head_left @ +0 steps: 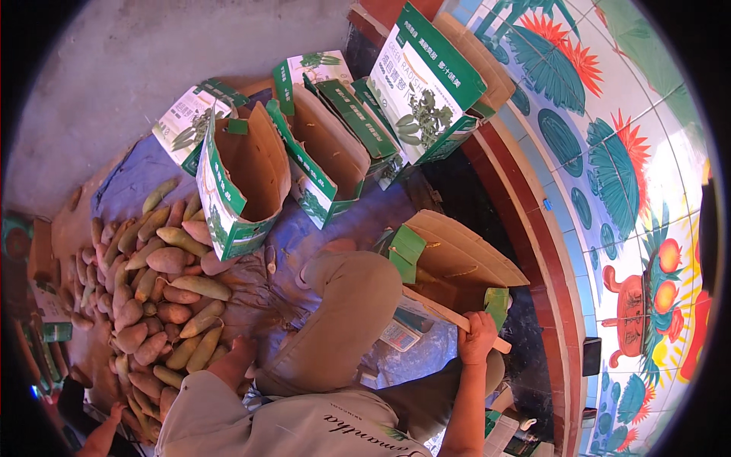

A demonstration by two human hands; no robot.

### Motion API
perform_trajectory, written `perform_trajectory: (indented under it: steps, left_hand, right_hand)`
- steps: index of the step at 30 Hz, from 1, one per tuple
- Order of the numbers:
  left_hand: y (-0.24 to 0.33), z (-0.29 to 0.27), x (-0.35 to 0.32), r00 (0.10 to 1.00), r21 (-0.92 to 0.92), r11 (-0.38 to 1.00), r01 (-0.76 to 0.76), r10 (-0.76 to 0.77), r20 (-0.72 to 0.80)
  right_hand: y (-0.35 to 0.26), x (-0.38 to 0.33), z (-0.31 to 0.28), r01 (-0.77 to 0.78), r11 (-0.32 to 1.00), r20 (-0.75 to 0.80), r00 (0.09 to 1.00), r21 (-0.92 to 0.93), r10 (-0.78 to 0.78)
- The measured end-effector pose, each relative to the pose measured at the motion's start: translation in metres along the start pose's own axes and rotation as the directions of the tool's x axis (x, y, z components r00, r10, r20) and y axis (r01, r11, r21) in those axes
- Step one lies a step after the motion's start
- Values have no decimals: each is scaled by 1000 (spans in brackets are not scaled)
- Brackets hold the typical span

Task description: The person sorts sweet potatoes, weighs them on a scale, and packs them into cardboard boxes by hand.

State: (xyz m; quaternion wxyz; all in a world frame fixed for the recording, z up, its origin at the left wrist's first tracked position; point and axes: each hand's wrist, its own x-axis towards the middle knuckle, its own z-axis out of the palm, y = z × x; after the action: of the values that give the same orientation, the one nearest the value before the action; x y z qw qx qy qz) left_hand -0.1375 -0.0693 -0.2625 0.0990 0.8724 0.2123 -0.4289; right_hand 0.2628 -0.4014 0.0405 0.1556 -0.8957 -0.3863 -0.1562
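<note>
My right hand [478, 337] is closed over the near edge of an open cardboard box [464, 255] on my right. Green flaps stand up at the box's ends, and a looped cord shows inside it. My left hand [241, 355] is low at the left, beside a large pile of root vegetables [173, 313]. Its fingers are too hidden and small to make out. The pile mixes long green radishes [200, 287] with rounder reddish-brown roots [167, 260]. Beneath the box, next to my bent knee, lies a flat pale device [400, 335], partly covered.
Several green-and-white cartons stand ahead, including two open ones [247, 164] [327, 145] and a tall one [426, 84]. Blue sheeting [137, 179] covers part of the floor. A curved red-brown ledge [537, 266] and painted tile wall bound the right. Another person's hand [114, 417] is at lower left.
</note>
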Motion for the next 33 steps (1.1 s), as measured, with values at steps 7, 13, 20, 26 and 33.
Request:
perform_trajectory:
  steps: [7,13,20,26,33]
  left_hand:
    - [-12,32,1,999,132,991,-31,34,-17]
    - [-12,53,10,998,62,998,-9,13,-63]
    - [-20,65,26,1000,-31,999,17,-16,20]
    - [-8,-37,4,970,35,998,-47,37,238]
    - [6,-113,5,983,-94,989,115,-100,151]
  right_hand:
    - [0,-2,1,-3,1000,-10,1000,11,3]
    - [1,-3,0,-4,1000,-13,1000,6,4]
    - [1,-2,1,-2,1000,-13,1000,5,2]
    - [1,-3,0,-12,1000,-22,1000,6,12]
    - [1,-4,0,-22,1000,-15,1000,11,22]
